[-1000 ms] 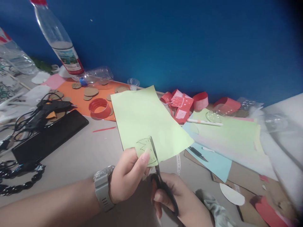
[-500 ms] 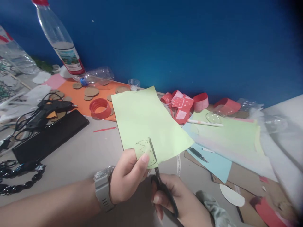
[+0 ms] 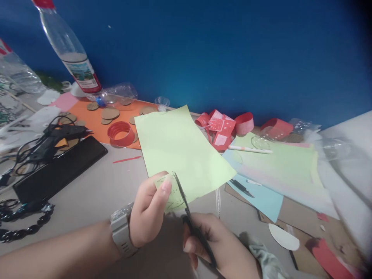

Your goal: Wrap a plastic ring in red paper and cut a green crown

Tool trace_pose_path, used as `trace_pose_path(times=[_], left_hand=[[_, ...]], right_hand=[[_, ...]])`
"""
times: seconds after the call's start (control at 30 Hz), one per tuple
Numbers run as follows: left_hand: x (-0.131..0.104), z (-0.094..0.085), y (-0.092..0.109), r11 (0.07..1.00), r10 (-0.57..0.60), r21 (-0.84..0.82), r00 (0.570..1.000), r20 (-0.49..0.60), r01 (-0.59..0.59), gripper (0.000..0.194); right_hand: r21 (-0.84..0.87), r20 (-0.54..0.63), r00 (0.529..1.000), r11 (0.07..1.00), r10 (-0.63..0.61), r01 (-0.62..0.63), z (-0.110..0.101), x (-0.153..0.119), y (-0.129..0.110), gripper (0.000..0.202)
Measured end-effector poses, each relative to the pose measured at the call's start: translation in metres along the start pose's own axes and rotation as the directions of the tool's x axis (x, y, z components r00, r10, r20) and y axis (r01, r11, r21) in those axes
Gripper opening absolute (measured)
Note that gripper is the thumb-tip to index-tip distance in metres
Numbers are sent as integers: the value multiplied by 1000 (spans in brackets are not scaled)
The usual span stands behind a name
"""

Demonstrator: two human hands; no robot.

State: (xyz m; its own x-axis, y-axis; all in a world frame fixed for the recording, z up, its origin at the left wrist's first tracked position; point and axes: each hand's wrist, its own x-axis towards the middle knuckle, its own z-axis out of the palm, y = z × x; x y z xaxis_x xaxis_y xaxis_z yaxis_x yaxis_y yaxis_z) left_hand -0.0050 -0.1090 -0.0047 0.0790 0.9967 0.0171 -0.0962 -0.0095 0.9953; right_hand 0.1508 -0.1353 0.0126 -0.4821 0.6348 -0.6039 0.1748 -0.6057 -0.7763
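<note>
My left hand (image 3: 151,209), with a grey watch on its wrist, pinches the near edge of a light green sheet of paper (image 3: 177,139). Dark pen lines mark the drawn corner (image 3: 174,193) beside my thumb, which covers part of them. Black scissors (image 3: 193,228) are gripped in my right hand (image 3: 212,240), their handles wrapped by the fingers. The blades point away from me and lie at the paper, just right of the drawn lines. How far apart the blades stand is hard to make out.
On the left lie a black glue gun (image 3: 55,135), a black flat case (image 3: 61,166) and a beaded bracelet (image 3: 26,224). A tall plastic bottle (image 3: 69,58) stands behind, near a red ring (image 3: 120,133). Red paper pieces (image 3: 222,130), a white marker (image 3: 250,149) and blue paper (image 3: 267,201) lie right.
My left hand has moved left and a little up with the drawn corner, which is now bent away from the blades. The scissors have shifted slightly left along the paper.
</note>
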Motion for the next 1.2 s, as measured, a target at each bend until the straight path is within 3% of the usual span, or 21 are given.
trace_pose_path(times=[0.37,1.2], left_hand=[[1,-1,1,995,36,93,996,87,-44,40],[1,0,2,982,74,166,992,99,-90,38]], right_hand=[[43,33,999,999,-28,27,-2,0,-1,67],[37,9,1000,999,0,0,-3,1,-1,67]])
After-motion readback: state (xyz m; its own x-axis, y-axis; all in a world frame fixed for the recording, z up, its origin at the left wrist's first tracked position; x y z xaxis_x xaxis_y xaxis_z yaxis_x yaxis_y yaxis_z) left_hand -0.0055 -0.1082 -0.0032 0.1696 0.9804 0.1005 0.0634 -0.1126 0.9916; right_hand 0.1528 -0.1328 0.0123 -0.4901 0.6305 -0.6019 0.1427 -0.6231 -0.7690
